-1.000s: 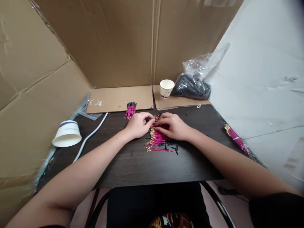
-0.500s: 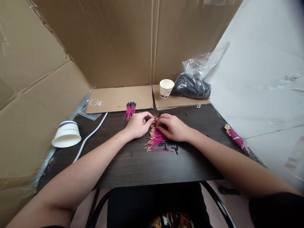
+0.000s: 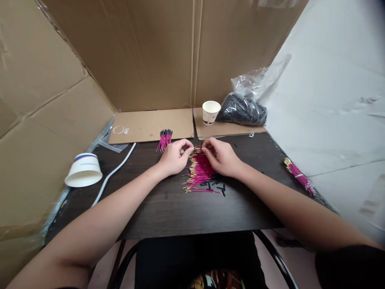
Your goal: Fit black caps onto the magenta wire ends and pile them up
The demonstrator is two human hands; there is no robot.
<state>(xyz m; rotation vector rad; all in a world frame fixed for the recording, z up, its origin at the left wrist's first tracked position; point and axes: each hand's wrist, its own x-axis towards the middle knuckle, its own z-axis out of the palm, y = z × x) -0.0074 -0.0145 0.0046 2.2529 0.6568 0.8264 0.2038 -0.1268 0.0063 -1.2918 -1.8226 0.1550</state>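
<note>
Pink wires (image 3: 203,166) lie heaped at frame centre on the worktop (image 3: 192,216); judged light, flexible, best pinched singly mid-length. Left hand (image 3: 177,155) and right hand (image 3: 221,155) curl thumb-to-finger beside them; grip on any wire cannot be told. Upper right: clear bag (image 3: 249,85) holding black pieces (image 3: 245,110); beside it, paper cup (image 3: 209,116), bottom unseen.

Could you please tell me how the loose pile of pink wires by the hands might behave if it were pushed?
The pink wires would probably stay fairly stiff, since most lie straight. Each is likely light, being so thin. The pile may well fan out or scatter, as no band shows around it, unlike the bundle at the right.
</note>
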